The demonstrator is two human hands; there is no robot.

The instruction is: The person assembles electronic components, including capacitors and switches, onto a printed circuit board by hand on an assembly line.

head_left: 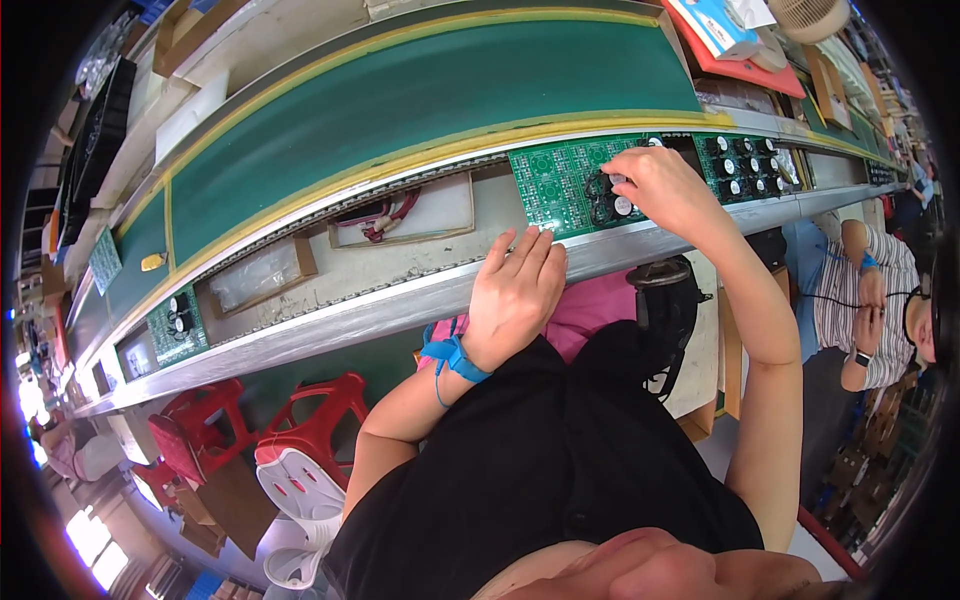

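A green circuit board (pixel 543 186) lies across the conveyor's two rails in front of me, with black round capacitors (pixel 622 206) on its right part. My left hand (pixel 517 292) rests on the near metal rail, its fingers stretched out flat and the tips at the board's lower left edge. Over the capacitors, my right hand (pixel 662 190) has its thumb and fingers pinched together. What sits between those fingertips is too small and hidden to make out. A blue wrist strap (pixel 458 360) goes round my left wrist.
To the right, another board (pixel 742 165) carries several capacitors; a further board (pixel 178 325) sits far left on the line. Beyond the rails runs a green work surface (pixel 420 90). A co-worker in a striped shirt (pixel 850 300) sits at right. Red stools (pixel 315 410) stand lower left.
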